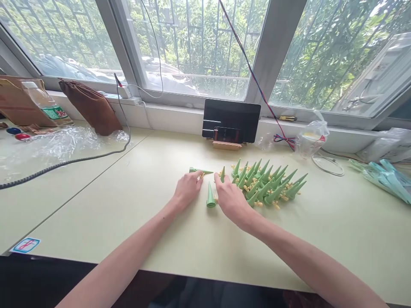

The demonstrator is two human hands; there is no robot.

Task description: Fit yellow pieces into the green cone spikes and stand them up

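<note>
At the middle of the table, my left hand [189, 187] has its fingers closed at a green watering spike [202, 172] that points right, with a small yellow valve by my fingertips. My right hand [231, 197] reaches in from the right, fingers around another green spike [222, 173] pointing up; its base is hidden behind the fingers. Between my hands, a loose green spike [210, 197] has its open round end toward me and its tip away. Right of my right hand stands a dense group of green spikes [269, 184] with yellow valves.
A tablet [231, 119] with a phone on a cardboard stand [226, 146] leans by the window. A black cable [80, 160], brown pouch [91, 107] and plastic bottle [51, 107] lie left. Right are a bagged cup [311, 139], white cable [327, 166] and teal bags [385, 179].
</note>
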